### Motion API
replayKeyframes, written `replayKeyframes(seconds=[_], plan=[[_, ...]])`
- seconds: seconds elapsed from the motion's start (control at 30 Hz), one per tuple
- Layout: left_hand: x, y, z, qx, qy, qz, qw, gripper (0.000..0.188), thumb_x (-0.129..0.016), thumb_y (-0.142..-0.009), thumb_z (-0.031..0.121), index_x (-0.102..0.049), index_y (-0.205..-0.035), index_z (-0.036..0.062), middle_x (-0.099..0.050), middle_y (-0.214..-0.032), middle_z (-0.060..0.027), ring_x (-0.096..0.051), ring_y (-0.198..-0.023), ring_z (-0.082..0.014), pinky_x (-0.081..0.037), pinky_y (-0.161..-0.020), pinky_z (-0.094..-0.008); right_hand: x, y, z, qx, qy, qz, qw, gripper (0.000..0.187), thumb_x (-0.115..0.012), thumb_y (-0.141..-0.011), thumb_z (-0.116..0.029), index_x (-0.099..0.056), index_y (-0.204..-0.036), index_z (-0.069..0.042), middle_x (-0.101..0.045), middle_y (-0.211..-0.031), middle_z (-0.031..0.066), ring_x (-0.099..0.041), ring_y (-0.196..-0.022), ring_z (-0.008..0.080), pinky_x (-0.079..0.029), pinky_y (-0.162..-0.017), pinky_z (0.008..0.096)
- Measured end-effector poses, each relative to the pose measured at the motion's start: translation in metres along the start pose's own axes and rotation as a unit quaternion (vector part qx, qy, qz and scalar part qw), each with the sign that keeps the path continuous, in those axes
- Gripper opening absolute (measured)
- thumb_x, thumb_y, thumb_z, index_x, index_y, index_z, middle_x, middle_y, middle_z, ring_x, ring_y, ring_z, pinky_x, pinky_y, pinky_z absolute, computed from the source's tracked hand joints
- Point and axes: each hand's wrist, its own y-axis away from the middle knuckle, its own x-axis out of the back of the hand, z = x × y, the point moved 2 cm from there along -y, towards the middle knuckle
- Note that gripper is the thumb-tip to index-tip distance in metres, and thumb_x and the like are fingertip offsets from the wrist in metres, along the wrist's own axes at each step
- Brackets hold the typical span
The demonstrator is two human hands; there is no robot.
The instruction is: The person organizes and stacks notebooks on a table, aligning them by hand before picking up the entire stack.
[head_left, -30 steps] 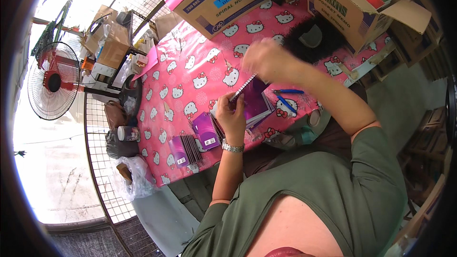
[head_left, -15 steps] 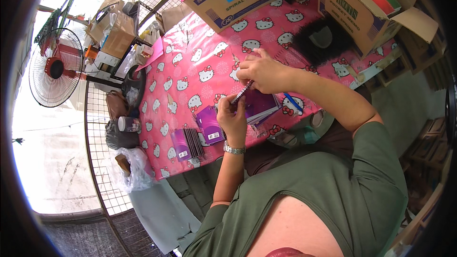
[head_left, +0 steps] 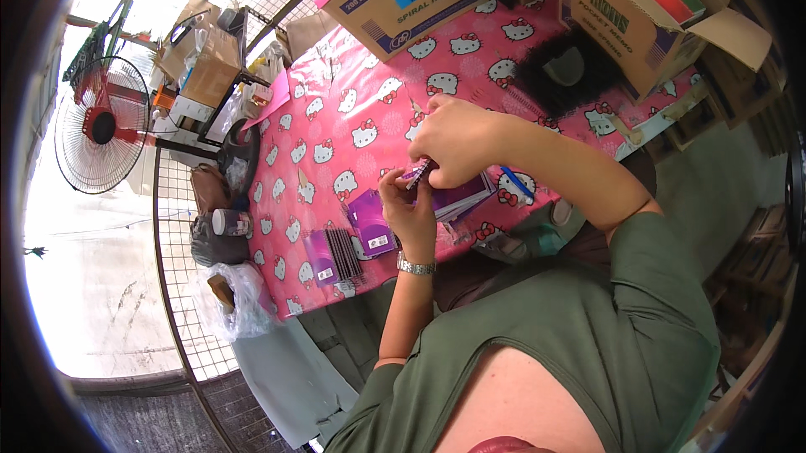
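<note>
Between my hands a small purple notebook (head_left: 419, 174) is held up on edge, its row of holes or wire coil facing me. My left hand (head_left: 409, 208) pinches its lower end between thumb and fingers. My right hand (head_left: 460, 141) is closed at its upper end; the fingertips are partly hidden. Below them on the table lies a pile of purple notebooks with white pages (head_left: 467, 199). Left of my left wrist are more purple notebooks (head_left: 369, 222) and a stack of spiral-bound notebooks (head_left: 336, 253) with dark coils.
A pink patterned cloth (head_left: 336, 159) covers the table. A blue stick-like tool (head_left: 517, 185) lies right of the pile. Toward the far right sits a bristly black heap (head_left: 537, 75), likely wire coils. Cardboard boxes (head_left: 403, 0) stand along the back; a fan (head_left: 102, 127) is at left.
My right hand has come down and left along the notebook's edge, and its raised fingers have curled in. My left hand keeps its pinch nearly in place.
</note>
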Motion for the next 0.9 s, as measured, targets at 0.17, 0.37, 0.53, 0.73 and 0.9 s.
replayKeyframes(seconds=[0.17, 0.37, 0.53, 0.73, 0.9], plan=[[-0.007, 0.002, -0.001, -0.04, -0.037, -0.019, 0.998, 0.024, -0.068, -0.091, -0.002, -0.056, -0.111, -0.0006, -0.059, -0.086, -0.0021, -0.061, -0.073, -0.0071, -0.052, -0.061, -0.0217, -0.042, -0.004, 0.008, -0.034, 0.122, -0.055, 0.99, 0.025, -0.067, -0.07, -0.022, -0.073, -0.091, -0.01, -0.073, -0.088, 0.0093, -0.069, -0.088, 0.0271, -0.042, -0.099, 0.0478], [0.002, -0.002, -0.005, 0.038, 0.046, -0.037, 0.998, 0.014, -0.066, -0.096, 0.007, -0.06, -0.105, -0.0028, -0.061, -0.091, -0.0067, -0.064, -0.071, -0.0112, -0.059, -0.056, -0.0258, -0.034, 0.071, 0.048, -0.219, -0.182, 0.468, 0.837, 0.015, -0.061, -0.086, -0.017, -0.069, -0.092, -0.005, -0.07, -0.094, 0.0105, -0.064, -0.09, 0.033, -0.047, -0.092, 0.0429], [-0.01, -0.009, 0.015, -0.067, -0.079, 0.006, 0.995, 0.015, -0.064, -0.098, 0.011, -0.063, -0.104, -0.0028, -0.062, -0.086, -0.0063, -0.063, -0.065, -0.0092, -0.058, -0.053, -0.024, -0.205, 0.14, 0.074, -0.258, 0.163, 0.237, 0.922, 0.055, -0.065, -0.09, -0.03, -0.052, -0.134, 0.001, -0.056, -0.122, 0.021, -0.054, -0.115, 0.0339, -0.044, -0.097, 0.0433], [0.001, -0.013, -0.004, -0.016, -0.081, -0.051, 0.995, 0.016, -0.064, -0.098, 0.012, -0.064, -0.104, -0.0029, -0.065, -0.091, -0.0086, -0.065, -0.063, -0.0109, -0.056, -0.05, -0.0238, -0.191, 0.146, 0.067, -0.362, -0.066, 0.213, 0.905, 0.063, -0.067, -0.089, -0.03, -0.047, -0.142, -0.002, -0.053, -0.129, 0.0214, -0.052, -0.118, 0.0356, -0.042, -0.102, 0.0439], [-0.001, -0.01, 0.003, -0.031, -0.041, -0.023, 0.998, 0.017, -0.065, -0.097, 0.011, -0.063, -0.106, -0.0037, -0.066, -0.094, -0.009, -0.066, -0.065, -0.0111, -0.056, -0.05, -0.0237, -0.113, 0.132, 0.007, -0.179, -0.165, 0.397, 0.885, 0.064, -0.071, -0.083, -0.026, -0.05, -0.14, -0.003, -0.055, -0.132, 0.0184, -0.053, -0.118, 0.0349, -0.042, -0.103, 0.0441]])
